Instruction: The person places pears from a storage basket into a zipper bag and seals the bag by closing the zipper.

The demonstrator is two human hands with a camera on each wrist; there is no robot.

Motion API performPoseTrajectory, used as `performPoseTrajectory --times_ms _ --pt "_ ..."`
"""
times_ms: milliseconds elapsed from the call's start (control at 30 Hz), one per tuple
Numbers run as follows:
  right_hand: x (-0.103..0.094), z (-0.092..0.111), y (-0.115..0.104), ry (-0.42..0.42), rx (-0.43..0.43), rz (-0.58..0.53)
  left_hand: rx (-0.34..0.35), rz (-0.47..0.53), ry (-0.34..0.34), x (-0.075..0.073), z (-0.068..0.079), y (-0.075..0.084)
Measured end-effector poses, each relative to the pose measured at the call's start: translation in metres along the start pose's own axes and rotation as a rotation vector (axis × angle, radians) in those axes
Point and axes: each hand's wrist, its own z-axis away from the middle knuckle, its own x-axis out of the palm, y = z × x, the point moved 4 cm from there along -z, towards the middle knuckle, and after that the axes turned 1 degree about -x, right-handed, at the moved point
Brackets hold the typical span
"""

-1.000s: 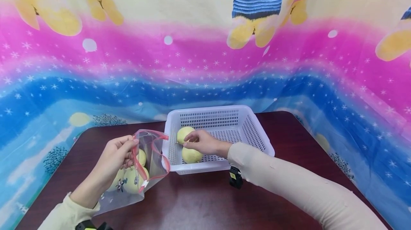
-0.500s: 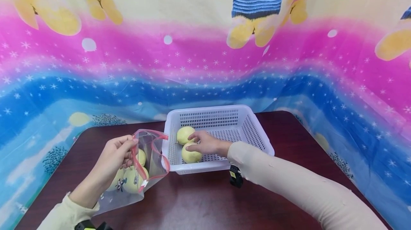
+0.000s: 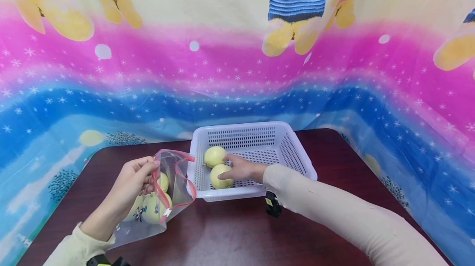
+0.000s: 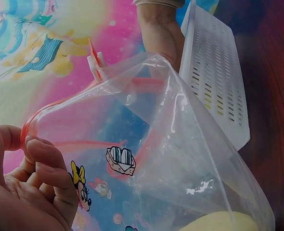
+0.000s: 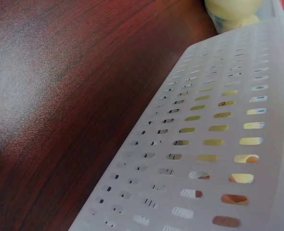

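In the head view my left hand point(image 3: 135, 179) pinches the red-trimmed rim of a clear zip bag point(image 3: 174, 179) between thumb and fingers, and the bag's mouth gapes toward the basket. Several round pale-yellow fruits, like pears point(image 3: 152, 208), lie inside it. The left wrist view shows cartoon prints on the bag point(image 4: 132, 187). My right hand point(image 3: 243, 168) is inside the white basket point(image 3: 237, 194), thumb and finger spread. Its thumb overlaps the nearer yellow pear point(image 3: 219, 180), and its fingertip is at the right side of the farther pear point(image 3: 214, 156). The right wrist view has the basket wall hiding this hand.
The perforated basket stands on a dark red-brown table point(image 3: 230, 233), its left wall close beside the bag's mouth. A patterned cloth point(image 3: 222, 72) hangs behind the table and along its sides.
My right hand has drawn slightly back to the right and its fingers have spread, uncovering more of the two pears. The left hand and bag have stayed still.
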Motion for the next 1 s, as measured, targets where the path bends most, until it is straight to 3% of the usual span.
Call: performPoseTrajectory --times_ms 1000 --pt "0.004 -0.003 0.012 -0.033 0.056 0.117 0.004 0.003 -0.003 0.0 -0.001 -0.001"
